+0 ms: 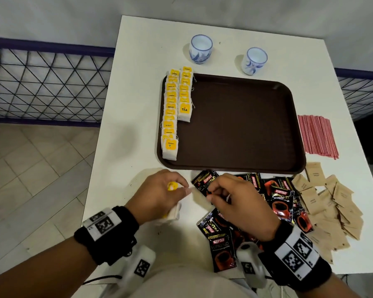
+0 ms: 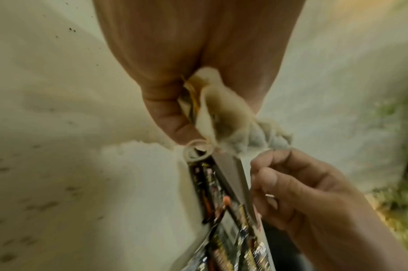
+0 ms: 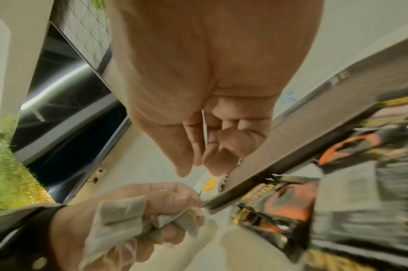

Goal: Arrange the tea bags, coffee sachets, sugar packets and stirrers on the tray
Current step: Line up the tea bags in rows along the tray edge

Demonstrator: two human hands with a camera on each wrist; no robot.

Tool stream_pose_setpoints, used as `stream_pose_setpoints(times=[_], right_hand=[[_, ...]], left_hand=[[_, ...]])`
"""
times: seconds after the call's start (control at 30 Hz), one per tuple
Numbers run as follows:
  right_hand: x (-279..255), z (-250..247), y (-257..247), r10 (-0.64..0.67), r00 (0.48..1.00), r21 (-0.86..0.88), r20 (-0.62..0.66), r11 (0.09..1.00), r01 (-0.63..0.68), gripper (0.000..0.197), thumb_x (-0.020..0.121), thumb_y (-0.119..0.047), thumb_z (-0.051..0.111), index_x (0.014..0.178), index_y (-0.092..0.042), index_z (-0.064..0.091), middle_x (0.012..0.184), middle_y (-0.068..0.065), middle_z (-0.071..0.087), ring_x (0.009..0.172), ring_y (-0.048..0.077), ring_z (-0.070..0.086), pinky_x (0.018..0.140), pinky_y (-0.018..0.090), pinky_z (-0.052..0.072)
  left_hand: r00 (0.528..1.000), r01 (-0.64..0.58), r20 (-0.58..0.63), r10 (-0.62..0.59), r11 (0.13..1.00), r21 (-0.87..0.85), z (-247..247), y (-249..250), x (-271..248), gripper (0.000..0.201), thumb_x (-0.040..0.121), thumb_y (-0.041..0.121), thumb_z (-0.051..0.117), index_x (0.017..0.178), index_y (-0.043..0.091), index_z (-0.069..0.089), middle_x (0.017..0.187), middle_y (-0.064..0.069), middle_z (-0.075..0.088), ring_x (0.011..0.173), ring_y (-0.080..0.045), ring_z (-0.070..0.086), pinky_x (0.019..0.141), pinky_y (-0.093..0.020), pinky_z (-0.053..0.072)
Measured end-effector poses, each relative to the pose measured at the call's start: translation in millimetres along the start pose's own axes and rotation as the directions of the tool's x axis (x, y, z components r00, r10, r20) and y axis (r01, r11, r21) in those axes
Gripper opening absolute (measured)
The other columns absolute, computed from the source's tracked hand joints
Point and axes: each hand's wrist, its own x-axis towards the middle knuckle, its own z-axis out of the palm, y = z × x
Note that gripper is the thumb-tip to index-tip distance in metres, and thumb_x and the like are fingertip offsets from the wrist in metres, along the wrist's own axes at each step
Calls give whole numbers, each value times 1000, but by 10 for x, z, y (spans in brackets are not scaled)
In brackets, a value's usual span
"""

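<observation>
Left hand (image 1: pixel 159 193), at 7 o'clock of the tray (image 1: pixel 235 166): fingers curled round a small bunch of tea bags (image 1: pixel 173 212), a yellow tag (image 1: pixel 172 186) showing at the fingertips. The bags are light, soft paper with loose strings; they likely crush or tear if squeezed, so hold is best taken flat across the bag body or at the stiffer tag.

On the tray, two rows of tea bags (image 1: pixel 170 108) overlap along its 9 o'clock edge; the rest of the floor is bare.

Right hand (image 1: pixel 235 201), at 6 o'clock of the tray: thumb and fingers drawn close together above the coffee sachets (image 1: pixel 284 196). Whether they pinch a string cannot be told. The sachets look glossy and probably slippery; an edge grip should serve.

Sugar packets (image 1: pixel 332 201) lie at 4 o'clock: thin, flat paper, easily fanned. Stirrers (image 1: pixel 317 136) lie at 3 o'clock: slender and light, best gathered as a bundle at mid-length.
</observation>
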Motion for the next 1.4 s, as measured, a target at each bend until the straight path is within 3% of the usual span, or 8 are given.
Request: stream_pose_setpoints(times=[0.13,0.37,0.47,0.63,1.0,1.2,1.3,1.4], right_hand=[[76,11,-259,-267,963,43,25,963,265,18,88,-26,71,106,-23,68,93,-12,55,76,5,58,67,22,50],[200,168,-471,-586,804,-197,102,780,593,30,86,-30,76,115,-22,71,105,4,55,91,12,50,72,19,42],[213,252,-419,-573,817,-228,70,788,572,21,86,-25,75,106,-18,72,102,5,55,90,14,51,67,22,46],[185,286,-257,-474,881,-207,-3,862,463,14,89,-20,72,101,-13,71,102,4,57,85,17,58,71,27,51],[152,328,-277,-347,932,-238,-107,919,315,14,86,-23,63,99,-19,66,99,-7,59,80,12,59,60,29,53],[147,208,-403,-359,932,-224,47,906,360,41,88,-30,61,129,-23,61,122,-9,62,106,9,63,76,21,54],[202,174,-425,-387,910,-266,150,870,414,48,88,-16,53,135,-28,52,121,-7,59,92,16,63,63,29,54],[281,138,-395,-418,883,-333,213,818,468,61,81,-7,55,137,-32,50,114,-5,57,85,18,61,57,23,46]], left_hand=[[997,79,23,-76,977,-198,-141,170,67,4,90,25,76,86,28,75,85,10,74,72,6,62,68,-8,44],[984,103,166,-61,960,-261,-258,267,106,29,80,-5,70,94,20,75,91,-2,77,84,-14,71,75,-26,57],[978,181,163,-130,920,-348,-228,313,134,28,83,-7,64,96,15,76,93,-9,77,79,-14,70,70,-26,56],[935,350,206,-287,833,-429,-230,376,192,11,95,23,65,97,18,75,79,-3,71,65,-13,64,55,-25,50],[836,530,471,-282,637,-559,-313,385,169,23,100,32,59,108,13,70,89,-9,71,77,-24,70,80,-48,60],[855,492,432,-288,711,-502,-314,329,166,20,100,35,60,103,19,72,87,-5,73,76,-18,70,65,-35,59],[837,516,462,-293,700,-493,-308,339,166,18,100,34,59,99,19,70,81,-7,71,68,-17,70,53,-27,52],[816,537,502,-284,693,-481,-341,343,171,17,101,32,58,97,19,68,85,-10,72,70,-20,70,54,-27,51]])
